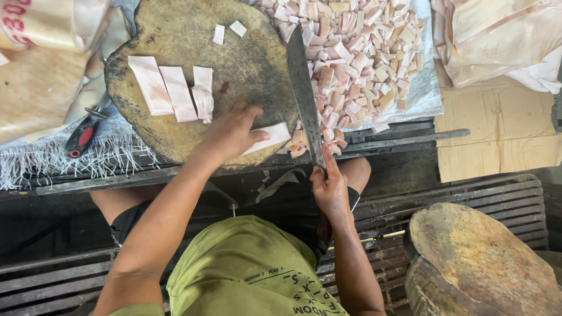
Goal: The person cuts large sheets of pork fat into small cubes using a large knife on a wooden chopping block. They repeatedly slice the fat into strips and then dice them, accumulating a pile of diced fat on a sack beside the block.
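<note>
Place: makeshift meat-cutting stall | Evidence: worn round chopping block (193, 70); heap of diced pale fat pieces (357, 52); cleaver (304, 93); cardboard (497, 129); metal slat bench (468, 199)

The left hand (231, 131) lay palm down, fingers spread forward, its forearm stretched out long and bare. The right hand (329, 188) was closed in a fist, wrist bent, elbow tucked close.

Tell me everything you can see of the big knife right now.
The knife is a long cleaver with a dark, worn metal blade, broad in the middle. It lies nearly straight up the picture, along the right edge of the round wooden chopping block, beside the heap of pale pink diced pieces. The right hand grips its handle, which is hidden.
</note>
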